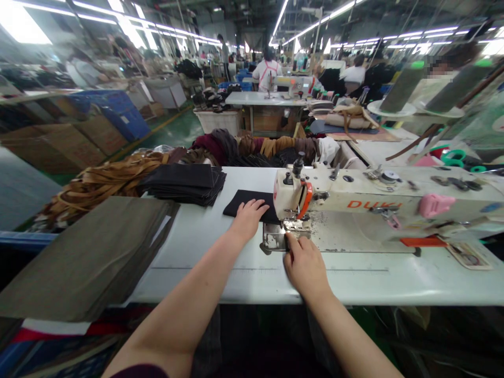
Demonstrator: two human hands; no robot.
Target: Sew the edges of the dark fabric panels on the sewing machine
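Left hand [249, 216] lies palm down on a black fabric piece [241, 203], fingers extended and slightly apart; grip is open, pressing from above, nothing wrapped. Piece is flat on the white table [197, 257], left of the sewing machine [338, 191], its right end running behind the machine head near the needle area. Right hand [307, 266] is at the near side of the metal plate [273, 239], fingers bent, index fingertip at the plate's edge just below the presser foot [296, 224]; can't tell if that grip has hold of anything, fingertips too small to read. Orange guard [304, 200] on the machine head, pink clip [436, 205] on the front of the arm. Ruler scale [244, 270] runs along the table's front, under both forearms. Left of the piece, near it: stack of black pieces [179, 181], edges uneven. Nearer the person on the left: larger grey-brown stack [82, 252], overhanging the table edge. Tan straps [110, 181] heaped beyond that stack. Mixed fabric bundles [220, 144] sit past the table's far edge. Two dark thread cones [402, 88] with green tops stand at upper right. Co-worker in a pink-strapped apron [268, 71] at another machine ahead.
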